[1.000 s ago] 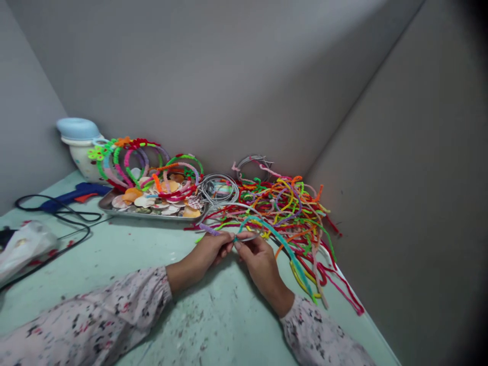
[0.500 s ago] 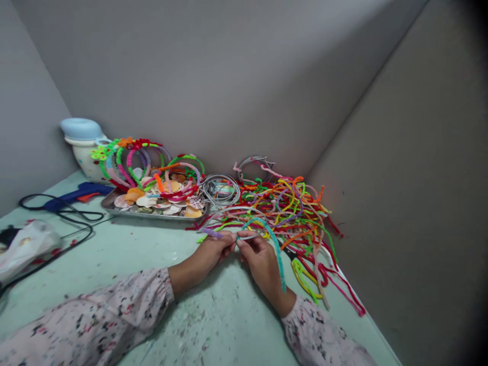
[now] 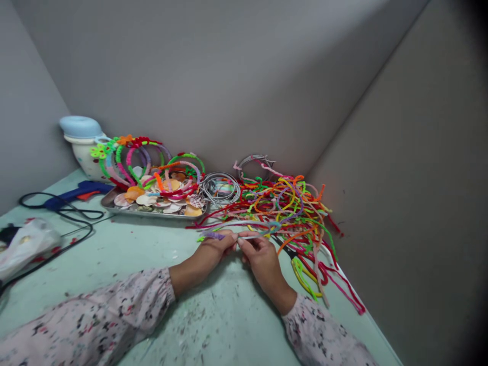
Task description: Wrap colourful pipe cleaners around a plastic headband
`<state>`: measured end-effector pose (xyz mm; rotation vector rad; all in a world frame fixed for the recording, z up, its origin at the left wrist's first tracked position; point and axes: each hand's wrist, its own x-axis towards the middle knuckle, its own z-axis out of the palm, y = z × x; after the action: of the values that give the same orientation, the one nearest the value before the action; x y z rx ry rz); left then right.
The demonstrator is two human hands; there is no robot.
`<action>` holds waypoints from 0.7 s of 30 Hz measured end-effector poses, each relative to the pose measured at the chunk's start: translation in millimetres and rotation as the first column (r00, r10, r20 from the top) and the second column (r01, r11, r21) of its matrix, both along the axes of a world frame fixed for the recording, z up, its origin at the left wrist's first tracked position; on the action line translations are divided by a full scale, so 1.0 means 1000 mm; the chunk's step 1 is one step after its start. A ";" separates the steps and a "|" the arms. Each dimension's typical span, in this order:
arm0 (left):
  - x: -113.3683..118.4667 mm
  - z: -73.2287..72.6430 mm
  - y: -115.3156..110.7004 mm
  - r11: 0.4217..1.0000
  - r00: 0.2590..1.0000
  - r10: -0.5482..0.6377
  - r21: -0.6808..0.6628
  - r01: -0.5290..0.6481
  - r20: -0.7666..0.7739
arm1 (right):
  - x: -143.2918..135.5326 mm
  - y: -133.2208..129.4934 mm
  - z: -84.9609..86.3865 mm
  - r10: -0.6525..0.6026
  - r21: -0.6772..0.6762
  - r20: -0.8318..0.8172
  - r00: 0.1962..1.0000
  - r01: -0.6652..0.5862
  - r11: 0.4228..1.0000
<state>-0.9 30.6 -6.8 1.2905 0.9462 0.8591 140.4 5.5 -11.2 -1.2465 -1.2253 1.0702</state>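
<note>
Above the middle of the table, my left hand point(image 3: 216, 250) is closed in a pinch on a thin grey-white wire hoop point(image 3: 246, 222). Fuzzy purple pipe cleaner point(image 3: 214, 235) is wrapped round the hoop beside my left fingers. My right hand point(image 3: 264, 262), its fingertips almost touching the left ones, pinches closed at the same spot. A turquoise pipe cleaner point(image 3: 272, 227) runs out past my right fingers, blurred by motion. Its end between the fingertips is hidden. Just behind my right hand lies a heap of loose coloured pipe cleaners point(image 3: 293, 203).
A metal tray point(image 3: 152, 215) holds shells point(image 3: 147, 201) and several wrapped hoops point(image 3: 133, 162). Coiled grey wire hoops point(image 3: 221, 189) lie beside it. To the left are a blue glue gun point(image 3: 78, 194), a black cord point(image 3: 86, 231), a plastic bag point(image 3: 32, 246) and a blue-lidded container point(image 3: 86, 147). Yellow-handled scissors point(image 3: 305, 277) lie right.
The turquoise pipe cleaner has swung from hanging over my right wrist to stretching out behind the hand, near the hoop. Both hands stay nearly in place.
</note>
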 end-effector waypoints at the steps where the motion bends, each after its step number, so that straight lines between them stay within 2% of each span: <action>1: 0.000 0.000 0.000 1.000 1.000 0.003 0.001 -0.003 -0.009 | 0.000 0.000 0.001 -0.007 0.009 0.001 1.000 0.007 1.000; 8: 0.000 0.000 0.000 1.000 1.000 0.006 0.010 -0.006 -0.009 | -0.002 -0.001 0.000 -0.013 0.051 -0.002 1.000 0.013 0.999; 14: 0.000 -0.004 0.002 1.000 1.000 0.019 -0.009 -0.019 -0.005 | -0.001 -0.003 -0.001 -0.070 0.236 0.094 0.993 0.046 0.971; 21: 0.000 -0.002 0.000 1.000 0.999 0.004 0.018 -0.003 -0.050 | 0.001 -0.002 -0.003 -0.153 0.287 0.226 0.962 0.085 0.954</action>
<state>-0.9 31.1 -8.3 1.3318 0.9823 0.8425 141.9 3.5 -14.5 -1.2422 -1.4128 0.6424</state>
